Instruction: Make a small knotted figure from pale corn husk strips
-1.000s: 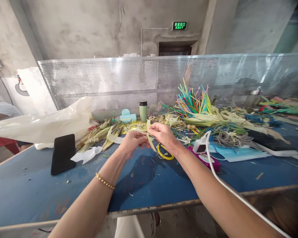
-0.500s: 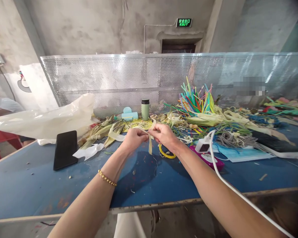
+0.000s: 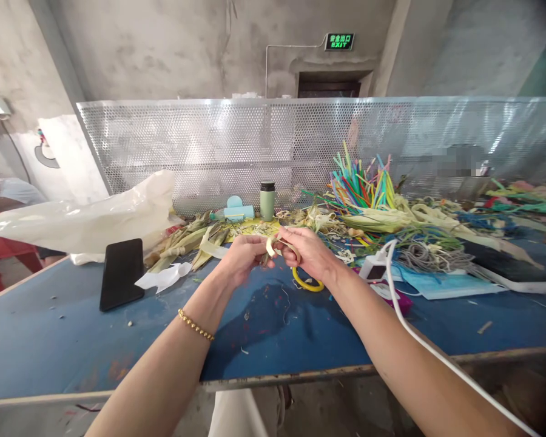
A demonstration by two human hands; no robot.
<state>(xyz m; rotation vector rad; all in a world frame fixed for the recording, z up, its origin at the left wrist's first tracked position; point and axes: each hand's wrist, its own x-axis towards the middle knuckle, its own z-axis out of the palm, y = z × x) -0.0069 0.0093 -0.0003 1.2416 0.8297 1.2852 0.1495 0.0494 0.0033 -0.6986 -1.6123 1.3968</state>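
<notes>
Facing a concrete wall, the blue tabletop bears one phone, one green flask, one yellow ring; left hand and right hand pinch one pale strip.

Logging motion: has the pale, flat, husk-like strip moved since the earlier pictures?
Yes, upward: the strip no longer dangles beside the bright yellow ring; it curls between left hand and right hand, above that ring.
</notes>
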